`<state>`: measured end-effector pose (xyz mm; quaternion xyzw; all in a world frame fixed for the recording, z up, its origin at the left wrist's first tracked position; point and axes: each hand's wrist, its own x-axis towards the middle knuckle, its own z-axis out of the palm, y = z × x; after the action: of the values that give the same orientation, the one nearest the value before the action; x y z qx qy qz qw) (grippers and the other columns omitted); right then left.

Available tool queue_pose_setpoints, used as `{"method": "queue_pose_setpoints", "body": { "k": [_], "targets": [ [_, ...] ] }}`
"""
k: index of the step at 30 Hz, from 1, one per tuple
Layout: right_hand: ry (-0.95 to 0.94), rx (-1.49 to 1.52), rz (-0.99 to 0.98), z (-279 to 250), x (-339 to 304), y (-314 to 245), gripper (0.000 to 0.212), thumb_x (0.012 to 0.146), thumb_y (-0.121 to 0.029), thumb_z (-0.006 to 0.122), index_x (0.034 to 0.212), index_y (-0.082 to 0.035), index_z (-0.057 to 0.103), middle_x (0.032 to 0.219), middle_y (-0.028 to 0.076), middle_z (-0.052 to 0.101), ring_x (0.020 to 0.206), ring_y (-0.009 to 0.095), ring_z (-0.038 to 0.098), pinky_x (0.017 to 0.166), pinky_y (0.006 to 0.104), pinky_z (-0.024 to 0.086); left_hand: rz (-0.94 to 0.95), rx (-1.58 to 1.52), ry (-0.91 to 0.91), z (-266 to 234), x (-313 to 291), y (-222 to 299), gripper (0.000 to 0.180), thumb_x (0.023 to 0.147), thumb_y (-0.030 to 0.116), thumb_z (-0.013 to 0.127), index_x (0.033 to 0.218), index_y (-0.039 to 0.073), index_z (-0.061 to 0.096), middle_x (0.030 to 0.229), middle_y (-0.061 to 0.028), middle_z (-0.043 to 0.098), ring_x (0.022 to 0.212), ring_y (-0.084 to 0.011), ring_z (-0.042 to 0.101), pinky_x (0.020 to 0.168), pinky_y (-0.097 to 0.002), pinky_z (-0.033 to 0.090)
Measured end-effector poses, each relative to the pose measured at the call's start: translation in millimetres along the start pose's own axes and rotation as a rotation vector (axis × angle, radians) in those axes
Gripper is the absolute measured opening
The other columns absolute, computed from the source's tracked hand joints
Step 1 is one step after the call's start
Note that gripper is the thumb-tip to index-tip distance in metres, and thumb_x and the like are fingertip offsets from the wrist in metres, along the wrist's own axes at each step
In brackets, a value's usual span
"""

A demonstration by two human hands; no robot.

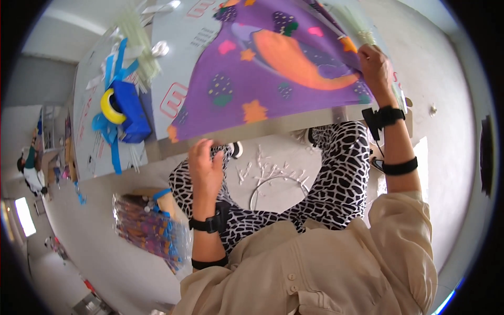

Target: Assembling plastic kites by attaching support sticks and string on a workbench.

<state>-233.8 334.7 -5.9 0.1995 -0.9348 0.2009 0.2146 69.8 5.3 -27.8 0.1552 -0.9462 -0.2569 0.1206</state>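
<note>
A purple printed sheet [210, 113] with orange, pink and dark strawberry-like shapes lies spread over the table, its near edge running along the table's front. My right hand [375, 68] is closed on the sheet's right edge, fingers pinched together. Close to the sheet's near left part, my left hand [206, 167] hovers at the table edge with fingers slightly bent and thumb apart, holding nothing. Left of the sheet stands a blue tape dispenser [131, 113] with a yellow tape roll [111, 106]; blue strips hang around it.
Bundles of thin pale sticks [137, 44] lie on the table [84, 142]. On the floor are a clear-wrapped stack of colourful packs [149, 226] at left, a thin hoop [278, 178] and scattered white bits between my legs. Another person [32, 170] is far left.
</note>
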Motion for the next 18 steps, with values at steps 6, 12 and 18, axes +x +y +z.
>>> {"method": "queue_pose_setpoints", "body": {
  "k": [6,12,18],
  "targets": [
    [-0.329,0.084,-0.45,45,-52,-143,0.013,0.07,-0.002,0.054,0.08,-0.008,0.057,0.079,0.009,0.054,0.074,0.029,0.06,0.062,0.0375,0.05,0.124,-0.123,-0.013,24,-15,23,0.028,0.068,-0.003,0.067,0.095,-0.004,0.057,0.095,-0.0174,0.058,0.095,-0.0345,0.054,0.083,-0.0404,0.043],
    [-0.341,0.136,-0.492,70,-75,-174,0.016,0.065,-0.001,0.058,0.081,-0.007,0.057,0.078,0.008,0.052,0.074,0.028,0.059,0.06,0.0374,0.048,0.144,-0.115,0.065,23,-2,21,0.032,0.072,-0.005,0.063,0.102,-0.005,0.054,0.107,-0.0184,0.055,0.101,-0.0349,0.052,0.088,-0.0418,0.042],
    [-0.31,0.149,-0.468,77,-74,-181,0.022,0.061,-0.002,0.061,0.081,-0.008,0.058,0.08,0.007,0.051,0.076,0.026,0.058,0.061,0.0362,0.048,0.147,0.06,0.135,32,30,11,0.044,0.078,-0.002,0.058,0.12,-0.004,0.048,0.127,-0.0202,0.047,0.119,-0.0375,0.043,0.098,-0.0421,0.038]
  ]
}}
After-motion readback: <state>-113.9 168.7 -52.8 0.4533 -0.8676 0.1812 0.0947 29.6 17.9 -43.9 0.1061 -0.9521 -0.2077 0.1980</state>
